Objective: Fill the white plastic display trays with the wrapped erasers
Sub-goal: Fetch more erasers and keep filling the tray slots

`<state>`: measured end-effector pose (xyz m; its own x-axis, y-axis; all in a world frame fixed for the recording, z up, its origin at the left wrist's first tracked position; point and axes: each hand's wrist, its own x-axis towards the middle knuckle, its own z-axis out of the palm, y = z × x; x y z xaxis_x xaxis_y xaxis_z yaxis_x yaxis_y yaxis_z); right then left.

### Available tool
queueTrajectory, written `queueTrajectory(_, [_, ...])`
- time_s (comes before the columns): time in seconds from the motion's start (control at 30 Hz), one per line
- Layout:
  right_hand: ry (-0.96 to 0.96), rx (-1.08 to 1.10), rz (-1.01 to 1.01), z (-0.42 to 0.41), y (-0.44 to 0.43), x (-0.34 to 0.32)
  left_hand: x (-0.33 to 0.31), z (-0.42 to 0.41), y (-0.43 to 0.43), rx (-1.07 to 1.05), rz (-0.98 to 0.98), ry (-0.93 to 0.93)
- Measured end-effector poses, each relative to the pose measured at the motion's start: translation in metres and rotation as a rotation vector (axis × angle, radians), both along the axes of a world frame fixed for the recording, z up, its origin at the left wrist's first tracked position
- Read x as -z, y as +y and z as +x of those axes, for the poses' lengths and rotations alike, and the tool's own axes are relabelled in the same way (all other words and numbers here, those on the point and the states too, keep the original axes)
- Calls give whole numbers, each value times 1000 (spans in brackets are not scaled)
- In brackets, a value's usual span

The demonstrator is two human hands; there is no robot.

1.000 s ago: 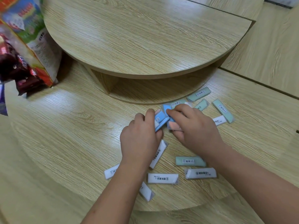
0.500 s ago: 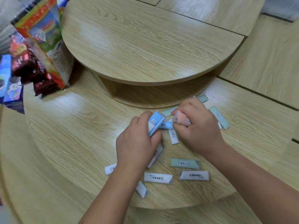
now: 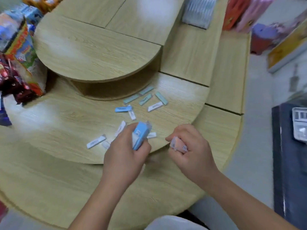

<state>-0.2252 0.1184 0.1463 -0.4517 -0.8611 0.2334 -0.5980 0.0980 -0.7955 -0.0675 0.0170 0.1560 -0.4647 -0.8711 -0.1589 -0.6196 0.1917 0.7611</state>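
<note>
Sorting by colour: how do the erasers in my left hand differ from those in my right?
The blue erasers in the left hand stick up above it; the peach erasers in the right hand sit tucked low. Both bunches are wrapped, labelled and gripped.

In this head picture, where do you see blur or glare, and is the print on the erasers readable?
Head view: motion blur smears the whole frame, worst on the snack packets at left; white glare patches lie on the wooden table; print on the loose erasers is unreadable.
</note>
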Motion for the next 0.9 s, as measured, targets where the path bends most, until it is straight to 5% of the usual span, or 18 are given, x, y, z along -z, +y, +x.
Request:
queueTrajectory(0.43, [-132,594,78,-60,217,-42,-42,-129,145,614,188,35])
queueTrajectory(0.9, [-65,722,92,-316,369,-44,-41,-388,235,642,181,-44])
